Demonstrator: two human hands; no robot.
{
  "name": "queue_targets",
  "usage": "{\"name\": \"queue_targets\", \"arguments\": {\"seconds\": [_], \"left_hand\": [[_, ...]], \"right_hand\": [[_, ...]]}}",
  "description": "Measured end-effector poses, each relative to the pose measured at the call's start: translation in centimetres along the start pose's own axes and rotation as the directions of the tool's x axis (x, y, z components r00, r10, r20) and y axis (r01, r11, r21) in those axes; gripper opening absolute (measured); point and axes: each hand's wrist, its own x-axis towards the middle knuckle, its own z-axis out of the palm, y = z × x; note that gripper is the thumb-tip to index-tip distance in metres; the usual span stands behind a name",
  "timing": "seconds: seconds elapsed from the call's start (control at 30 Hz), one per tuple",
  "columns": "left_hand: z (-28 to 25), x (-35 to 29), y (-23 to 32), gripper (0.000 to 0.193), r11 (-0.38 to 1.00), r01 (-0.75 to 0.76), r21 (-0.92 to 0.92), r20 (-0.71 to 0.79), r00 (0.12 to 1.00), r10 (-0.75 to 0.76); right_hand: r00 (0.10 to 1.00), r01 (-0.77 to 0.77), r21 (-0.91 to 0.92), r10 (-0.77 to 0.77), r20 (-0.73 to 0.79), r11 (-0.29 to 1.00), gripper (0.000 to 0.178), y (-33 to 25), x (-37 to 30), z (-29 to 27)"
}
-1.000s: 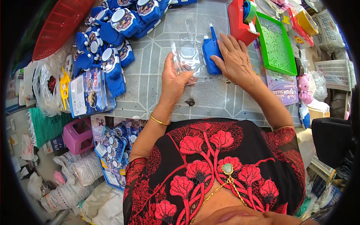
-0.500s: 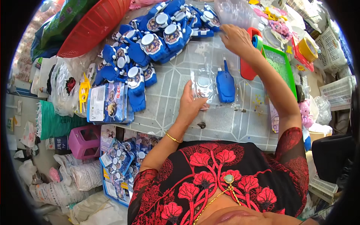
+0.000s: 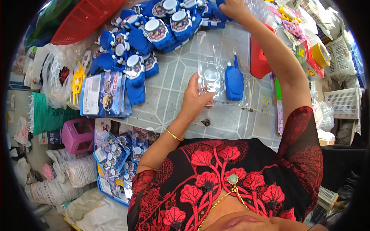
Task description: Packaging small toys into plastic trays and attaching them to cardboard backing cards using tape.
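Observation:
My left hand (image 3: 196, 98) grips the near left edge of a clear plastic blister shell (image 3: 210, 73), thumb on top. In the shell's right half lies a blue toy walkie-talkie (image 3: 233, 82), back up, antenna pointing away from me. The left half is see-through, with moulded hollows. At the top edge of the view, my right hand (image 3: 235, 9) has its fingers bent onto a blue toy walkie-talkie (image 3: 220, 11) at the right end of a big pile. The hand is partly cut off by the frame. More blue-and-white toy walkie-talkies (image 3: 157, 30) fill the pile.
Left on the tiled-pattern table stand stacked printed cards (image 3: 102, 94) and a yellow plastic piece (image 3: 78, 81). A red basket (image 3: 84, 19) leans behind. To the right are a red plastic item (image 3: 260, 57), clear shells (image 3: 260, 9) and a tape roll (image 3: 320, 56). A purple stool (image 3: 79, 134) stands below left.
My right hand has moved farther away, from beside the clear shells onto the walkie-talkie at the pile's right end. My left hand still holds the blister shell. The view has shifted slightly.

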Motion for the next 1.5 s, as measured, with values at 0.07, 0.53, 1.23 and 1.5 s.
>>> {"name": "queue_targets", "arguments": {"seconds": [0.07, 0.53, 1.23, 1.5], "left_hand": [[0.1, 0.5, -0.3, 0.082, 1.000, 0.010, -0.008, 0.012, 1.000, -0.010], [0.0, 0.0, -0.8, 0.062, 0.996, -0.083, 0.045, -0.020, 0.996, 0.084], [-7.1, -5.2, 5.4, 0.030, 0.175, -0.292, 0.940, 0.044, 0.615, 0.788], [-18.3, -11.6, 9.2, 0.061, -0.227, 0.225, 0.947, 0.088, 0.500, 0.862]], "right_hand": [[0.982, 0.186, 0.614, -0.133, -0.131, 0.767, 0.051, 3.8, -2.1, -0.6], [0.935, 0.320, 0.281, -0.350, 0.060, 0.905, 0.054, -5.2, -25.2, -7.7], [0.829, 0.420, 0.214, -0.469, 0.305, 0.882, 0.059, -10.6, -31.1, -11.2], [0.792, 0.414, 0.354, -0.523, 0.314, 0.839, 0.049, -10.9, -30.0, -11.3]]}}
